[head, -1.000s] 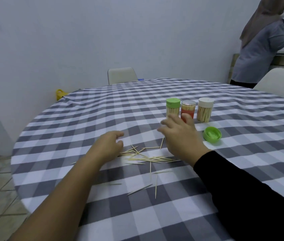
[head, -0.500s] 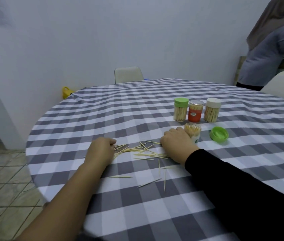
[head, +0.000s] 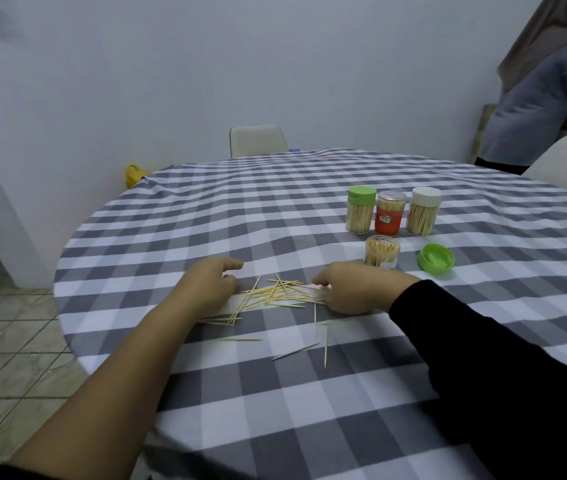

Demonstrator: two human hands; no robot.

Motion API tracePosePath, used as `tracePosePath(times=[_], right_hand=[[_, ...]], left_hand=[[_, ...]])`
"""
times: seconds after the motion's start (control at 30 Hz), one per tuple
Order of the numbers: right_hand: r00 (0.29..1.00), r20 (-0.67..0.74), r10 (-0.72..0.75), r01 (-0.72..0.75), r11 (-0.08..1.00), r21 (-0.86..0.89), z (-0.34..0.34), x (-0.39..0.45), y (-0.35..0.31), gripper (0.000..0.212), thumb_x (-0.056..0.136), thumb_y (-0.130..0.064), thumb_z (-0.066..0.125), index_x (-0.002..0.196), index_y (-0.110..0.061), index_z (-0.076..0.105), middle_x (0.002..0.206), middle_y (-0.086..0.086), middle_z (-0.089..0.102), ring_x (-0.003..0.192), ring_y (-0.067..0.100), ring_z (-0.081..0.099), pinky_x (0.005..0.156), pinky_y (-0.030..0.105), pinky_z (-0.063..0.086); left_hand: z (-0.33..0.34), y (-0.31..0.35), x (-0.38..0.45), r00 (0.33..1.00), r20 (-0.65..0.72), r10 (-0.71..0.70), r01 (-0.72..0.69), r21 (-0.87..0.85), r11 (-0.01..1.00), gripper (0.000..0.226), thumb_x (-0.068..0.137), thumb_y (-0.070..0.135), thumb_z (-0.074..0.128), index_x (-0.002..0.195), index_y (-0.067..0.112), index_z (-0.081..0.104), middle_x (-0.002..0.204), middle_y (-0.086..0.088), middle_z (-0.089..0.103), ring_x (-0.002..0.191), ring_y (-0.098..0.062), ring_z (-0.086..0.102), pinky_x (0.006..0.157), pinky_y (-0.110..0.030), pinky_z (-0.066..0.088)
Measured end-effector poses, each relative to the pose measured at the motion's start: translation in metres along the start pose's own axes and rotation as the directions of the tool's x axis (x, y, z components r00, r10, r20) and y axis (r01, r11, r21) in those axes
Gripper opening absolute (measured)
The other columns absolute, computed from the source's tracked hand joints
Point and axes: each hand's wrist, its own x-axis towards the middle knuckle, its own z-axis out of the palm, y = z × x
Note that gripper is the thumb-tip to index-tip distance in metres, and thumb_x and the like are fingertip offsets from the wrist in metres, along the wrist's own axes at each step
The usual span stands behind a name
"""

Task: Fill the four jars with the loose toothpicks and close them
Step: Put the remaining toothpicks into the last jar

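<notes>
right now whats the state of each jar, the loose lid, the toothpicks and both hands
green-lidded jar: closed, upright
orange-label jar: upright, clear lid on
white-lidded jar: closed, upright
fourth jar: open, upright, holding toothpicks
green lid: off, inside facing up
loose toothpicks: scattered on the tablecloth
left hand: beside the pile, fingers curled
right hand: on the pile's right end

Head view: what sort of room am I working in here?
Probably a home dining area: a round table under a checked cloth, chairs drawn up to it, a tiled floor, and a person standing at a counter behind.
</notes>
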Motion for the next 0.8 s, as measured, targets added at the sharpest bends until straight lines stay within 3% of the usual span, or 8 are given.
tracePosePath(times=[0.13, 0.3, 0.43, 0.57, 0.67, 0.73, 0.8], right_hand=[[0.997, 0.057, 0.056, -0.043, 0.978, -0.205, 0.004, -0.008, 0.002, 0.031, 0.091, -0.009, 0.043, 0.119, -0.005, 0.056, 0.120, 0.014, 0.053, 0.103, 0.027, 0.055, 0.086, 0.031, 0.045], [0.994, -0.029, 0.109, -0.113, 0.965, -0.237, 0.014, -0.002, -0.002, 0.028, 0.092, -0.006, 0.045, 0.117, 0.001, 0.056, 0.123, 0.019, 0.054, 0.114, 0.030, 0.051, 0.094, 0.034, 0.043], [0.987, -0.101, 0.125, -0.143, 0.969, -0.202, 0.015, -0.002, -0.017, 0.025, 0.093, -0.006, 0.047, 0.115, -0.002, 0.059, 0.120, 0.015, 0.057, 0.109, 0.030, 0.056, 0.088, 0.031, 0.045], [0.993, -0.118, 0.030, -0.054, 0.978, -0.203, 0.016, 0.004, -0.032, 0.031, 0.092, -0.005, 0.045, 0.118, -0.006, 0.061, 0.116, 0.012, 0.061, 0.105, 0.028, 0.058, 0.078, 0.026, 0.042], [0.987, -0.160, 0.017, -0.029, 0.997, -0.070, 0.015, 0.009, -0.031, 0.039, 0.093, -0.005, 0.043, 0.127, -0.012, 0.059, 0.125, 0.010, 0.059, 0.112, 0.028, 0.056, 0.090, 0.027, 0.045], [0.977, -0.206, 0.056, -0.037, 0.995, 0.094, 0.012, 0.012, -0.025, 0.041, 0.095, -0.007, 0.042, 0.133, -0.014, 0.054, 0.135, 0.008, 0.054, 0.121, 0.026, 0.051, 0.099, 0.029, 0.041], [0.976, -0.212, 0.044, -0.003, 0.981, 0.192, 0.009, 0.013, -0.021, 0.044, 0.094, -0.013, 0.044, 0.138, -0.013, 0.047, 0.142, 0.006, 0.048, 0.128, 0.024, 0.045, 0.105, 0.030, 0.037]], left_hand=[[-0.008, -0.024, 0.004, 0.986, 0.090, -0.139, 0.122, 0.177, 0.977, 0.042, 0.099, 0.012, 0.034, 0.140, 0.012, 0.042, 0.149, -0.008, 0.038, 0.134, -0.026, 0.036, 0.107, -0.032, 0.029], [0.007, -0.024, 0.000, 0.987, 0.110, -0.119, 0.066, 0.400, 0.914, 0.034, 0.100, 0.011, 0.020, 0.121, 0.004, 0.047, 0.131, -0.016, 0.043, 0.119, -0.032, 0.040, 0.104, -0.041, 0.035], [0.014, 0.007, -0.010, 0.991, 0.113, -0.072, 0.039, 0.275, 0.961, 0.032, 0.100, 0.004, 0.022, 0.123, 0.000, 0.043, 0.127, -0.019, 0.044, 0.116, -0.032, 0.041, 0.101, -0.038, 0.035], [0.016, 0.044, -0.031, 0.987, 0.159, -0.040, 0.035, 0.033, 0.999, 0.032, 0.104, 0.008, 0.020, 0.124, -0.003, 0.042, 0.131, -0.022, 0.044, 0.118, -0.032, 0.042, 0.096, -0.029, 0.029], [0.013, 0.048, -0.034, 0.979, 0.203, -0.014, 0.060, -0.220, 0.974, 0.042, 0.105, 0.016, 0.022, 0.134, -0.008, 0.039, 0.142, -0.025, 0.040, 0.125, -0.031, 0.042, 0.098, -0.030, 0.031], [0.006, 0.040, -0.029, 0.984, 0.174, 0.033, 0.012, -0.248, 0.969, 0.044, 0.104, 0.021, 0.027, 0.138, -0.005, 0.040, 0.144, -0.022, 0.040, 0.116, -0.026, 0.045, 0.100, -0.034, 0.033], [-0.002, 0.025, -0.023, 0.971, 0.224, 0.082, -0.035, -0.206, 0.978, 0.051, 0.098, 0.031, 0.042, 0.145, 0.010, 0.036, 0.146, -0.010, 0.041, 0.111, -0.021, 0.048, 0.098, -0.033, 0.036]])
